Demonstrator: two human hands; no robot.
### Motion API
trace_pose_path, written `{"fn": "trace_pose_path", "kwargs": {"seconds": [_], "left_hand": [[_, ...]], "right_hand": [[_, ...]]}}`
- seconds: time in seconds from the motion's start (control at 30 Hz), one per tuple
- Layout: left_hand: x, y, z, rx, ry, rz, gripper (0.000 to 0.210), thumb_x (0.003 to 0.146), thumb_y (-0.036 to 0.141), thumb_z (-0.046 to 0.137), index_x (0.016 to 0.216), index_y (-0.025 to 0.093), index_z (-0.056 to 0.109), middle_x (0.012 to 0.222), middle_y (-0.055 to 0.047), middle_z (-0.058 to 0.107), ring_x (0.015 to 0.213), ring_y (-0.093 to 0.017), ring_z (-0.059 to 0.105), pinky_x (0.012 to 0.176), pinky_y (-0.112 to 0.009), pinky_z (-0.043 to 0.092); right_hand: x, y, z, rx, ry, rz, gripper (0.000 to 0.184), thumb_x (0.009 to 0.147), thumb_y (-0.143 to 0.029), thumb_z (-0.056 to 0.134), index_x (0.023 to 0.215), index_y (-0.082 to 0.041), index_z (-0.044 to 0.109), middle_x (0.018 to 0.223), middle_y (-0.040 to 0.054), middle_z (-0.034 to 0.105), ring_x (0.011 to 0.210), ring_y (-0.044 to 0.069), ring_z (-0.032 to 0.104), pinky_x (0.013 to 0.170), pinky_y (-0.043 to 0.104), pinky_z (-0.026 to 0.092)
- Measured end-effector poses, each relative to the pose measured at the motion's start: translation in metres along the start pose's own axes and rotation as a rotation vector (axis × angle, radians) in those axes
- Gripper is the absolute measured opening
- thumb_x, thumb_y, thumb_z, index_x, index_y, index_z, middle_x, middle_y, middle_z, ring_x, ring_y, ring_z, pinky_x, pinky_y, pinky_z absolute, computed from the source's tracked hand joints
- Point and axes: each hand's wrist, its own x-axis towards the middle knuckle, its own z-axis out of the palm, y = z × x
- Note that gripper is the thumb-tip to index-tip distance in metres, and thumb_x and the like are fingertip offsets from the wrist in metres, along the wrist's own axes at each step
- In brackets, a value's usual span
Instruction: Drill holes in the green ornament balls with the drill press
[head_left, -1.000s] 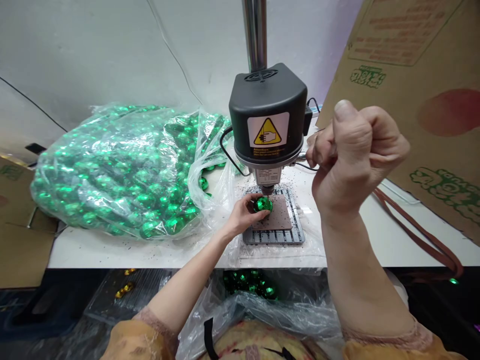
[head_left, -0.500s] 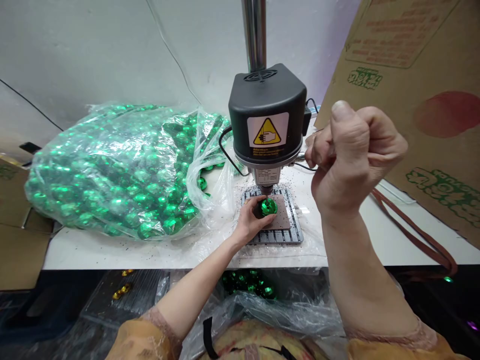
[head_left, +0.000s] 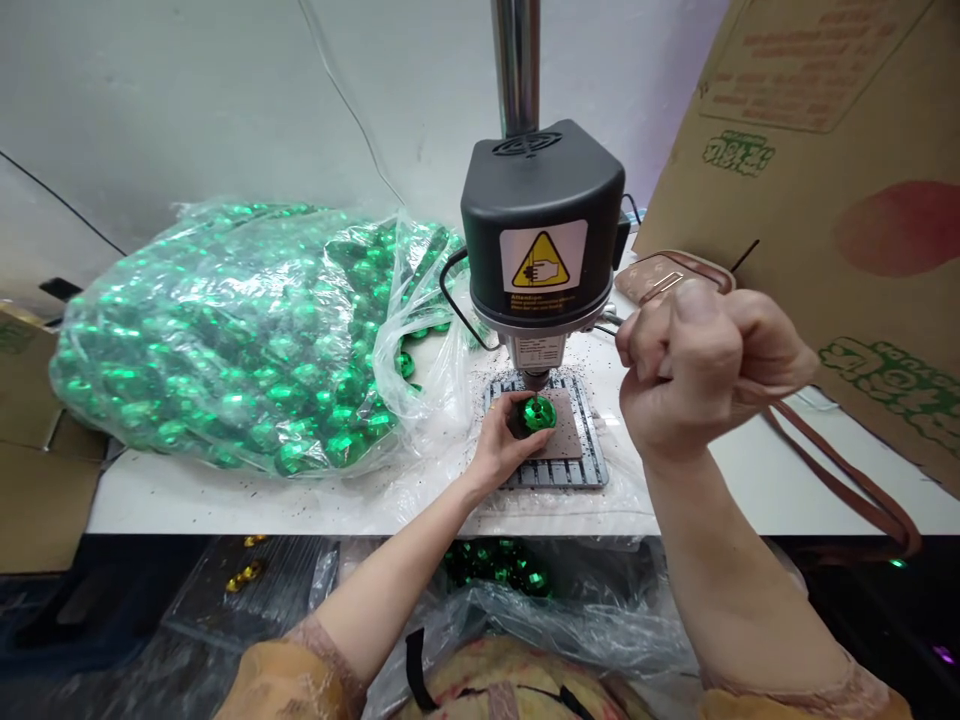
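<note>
A shiny green faceted ball (head_left: pixel 538 412) sits on a square brown board (head_left: pixel 571 440) over the slotted grey base (head_left: pixel 596 470) of a small drill press (head_left: pixel 541 215). My left hand (head_left: pixel 504 438) grips the ball from the left between thumb and fingers. The thin drill bit (head_left: pixel 536 396) comes down to the top of the ball; whether it has entered cannot be made out. To the right of the black motor housing, my right hand (head_left: pixel 709 365) is closed round the press's feed handle, of which only a metal stub (head_left: pixel 609 318) shows.
A large clear bag (head_left: pixel 225 340) of green balls lies at the left. Below the table edge, more green balls (head_left: pixel 499 567) rest in plastic. A cardboard box (head_left: pixel 810 220) stands at the right, by a brown handbag (head_left: pixel 637 280). Dark shavings dot the white table (head_left: pixel 300 505).
My right hand has moved down with the handle, uncovering the handbag behind it. The drill bit sits lower, at the ball. My left hand and the ball stay in place.
</note>
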Motion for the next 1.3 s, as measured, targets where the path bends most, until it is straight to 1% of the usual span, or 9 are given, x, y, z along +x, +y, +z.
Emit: {"fn": "trace_pose_path", "kwargs": {"seconds": [0.13, 0.43, 0.7, 0.87, 1.03, 1.13, 1.2, 1.27, 1.3], "left_hand": [[0.0, -0.002, -0.001, -0.004, 0.003, 0.01, 0.056, 0.074, 0.039, 0.09, 0.121, 0.022, 0.064, 0.119, -0.009, 0.068, 0.111, -0.027, 0.065, 0.098, -0.042, 0.053], [-0.001, -0.002, -0.001, 0.009, -0.008, 0.011, 0.055, 0.075, 0.038, 0.089, 0.122, 0.022, 0.063, 0.122, -0.01, 0.068, 0.114, -0.027, 0.065, 0.101, -0.043, 0.051], [-0.001, -0.002, 0.0, -0.006, 0.001, 0.016, 0.054, 0.075, 0.037, 0.09, 0.119, 0.021, 0.064, 0.124, -0.01, 0.068, 0.114, -0.027, 0.066, 0.102, -0.042, 0.052], [-0.001, -0.002, 0.001, -0.013, 0.003, 0.017, 0.054, 0.075, 0.038, 0.089, 0.12, 0.021, 0.064, 0.124, -0.01, 0.068, 0.115, -0.027, 0.065, 0.103, -0.043, 0.051], [-0.002, -0.001, 0.0, -0.005, 0.012, 0.016, 0.055, 0.075, 0.037, 0.09, 0.12, 0.021, 0.063, 0.122, -0.01, 0.069, 0.114, -0.027, 0.066, 0.102, -0.043, 0.052], [-0.002, 0.005, 0.002, -0.006, 0.025, 0.013, 0.054, 0.075, 0.037, 0.089, 0.119, 0.02, 0.064, 0.121, -0.01, 0.07, 0.111, -0.026, 0.067, 0.099, -0.042, 0.054], [-0.001, 0.011, 0.005, -0.019, 0.046, -0.002, 0.052, 0.075, 0.036, 0.089, 0.117, 0.02, 0.064, 0.116, -0.009, 0.072, 0.106, -0.025, 0.069, 0.095, -0.041, 0.057], [-0.002, 0.019, 0.007, -0.016, 0.091, -0.016, 0.049, 0.075, 0.036, 0.088, 0.114, 0.02, 0.064, 0.111, -0.008, 0.073, 0.102, -0.025, 0.07, 0.091, -0.04, 0.058], [-0.005, 0.023, 0.008, 0.007, 0.129, -0.017, 0.048, 0.074, 0.036, 0.088, 0.112, 0.02, 0.064, 0.109, -0.008, 0.073, 0.101, -0.025, 0.071, 0.09, -0.04, 0.058]], "right_hand": [[-0.006, 0.004, -0.005, 0.003, 0.001, -0.048, 0.049, 0.092, -0.022, 0.059, 0.058, -0.018, 0.024, 0.048, -0.0073, 0.027, 0.041, 0.003, 0.027, 0.042, 0.026, 0.024], [-0.016, 0.007, -0.013, -0.012, 0.016, -0.031, 0.05, 0.086, -0.018, 0.061, 0.057, -0.018, 0.02, 0.049, -0.0065, 0.025, 0.042, 0.004, 0.024, 0.041, 0.027, 0.021], [-0.021, 0.008, -0.017, 0.03, -0.041, -0.073, 0.045, 0.082, -0.007, 0.056, 0.059, -0.016, 0.017, 0.051, -0.0064, 0.024, 0.043, 0.003, 0.025, 0.044, 0.025, 0.027], [-0.025, 0.013, -0.022, 0.037, -0.04, -0.117, 0.047, 0.082, -0.01, 0.057, 0.058, -0.016, 0.018, 0.049, -0.0065, 0.025, 0.041, 0.003, 0.025, 0.043, 0.026, 0.029], [-0.033, 0.016, -0.025, 0.031, -0.036, -0.114, 0.05, 0.082, -0.014, 0.06, 0.056, -0.016, 0.019, 0.048, -0.0062, 0.024, 0.04, 0.003, 0.025, 0.045, 0.029, 0.029], [-0.022, 0.009, -0.015, 0.009, 0.03, -0.053, 0.05, 0.085, -0.017, 0.061, 0.055, -0.016, 0.02, 0.047, -0.0063, 0.022, 0.04, 0.003, 0.024, 0.044, 0.027, 0.024], [-0.005, 0.001, -0.004, -0.041, 0.065, 0.058, 0.049, 0.087, -0.022, 0.062, 0.054, -0.018, 0.027, 0.045, -0.0069, 0.026, 0.04, 0.004, 0.028, 0.043, 0.028, 0.026], [0.015, -0.005, 0.007, -0.069, 0.056, 0.181, 0.047, 0.086, -0.024, 0.067, 0.053, -0.02, 0.034, 0.044, -0.007, 0.033, 0.041, 0.006, 0.033, 0.045, 0.029, 0.03], [0.025, -0.007, 0.011, -0.055, 0.04, 0.231, 0.047, 0.085, -0.024, 0.069, 0.053, -0.021, 0.035, 0.044, -0.0071, 0.035, 0.04, 0.006, 0.032, 0.044, 0.029, 0.028]]}}
